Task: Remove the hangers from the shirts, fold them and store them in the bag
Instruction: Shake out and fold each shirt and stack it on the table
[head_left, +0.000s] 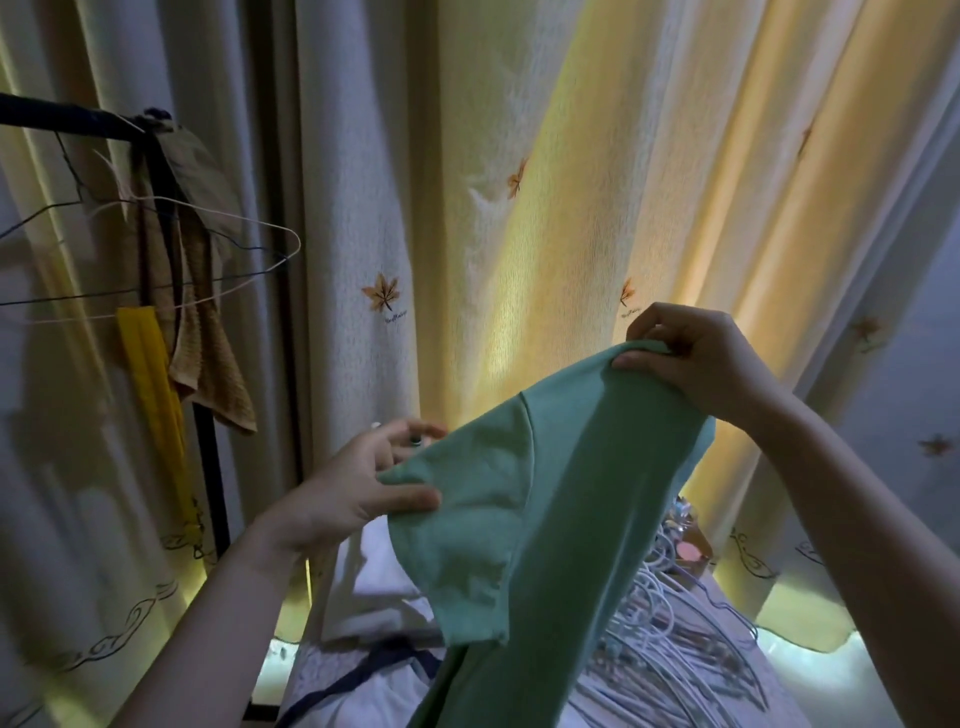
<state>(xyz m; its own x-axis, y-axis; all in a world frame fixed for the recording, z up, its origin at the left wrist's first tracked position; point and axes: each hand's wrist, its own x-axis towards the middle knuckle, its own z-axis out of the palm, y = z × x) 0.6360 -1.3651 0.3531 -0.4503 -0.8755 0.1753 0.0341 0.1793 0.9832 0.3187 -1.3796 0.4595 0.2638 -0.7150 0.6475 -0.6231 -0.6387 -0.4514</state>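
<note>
Fingers (410, 500) of both hands pinched shut on one green shirt (545, 499), held up before the curtain (519, 156).

Left hand (343, 499) clamps the sleeve end, low; right hand (696, 358) clamps the shoulder edge, higher. Shirt's long axis runs from upper right down toward the viewer, body hanging over a pile of white hangers (670, 644). Rack (156, 171) stands at left.

shirt (545, 493) centre, before curtain (519, 156) | rack (156, 208) left | hangers (675, 649) below right
</note>
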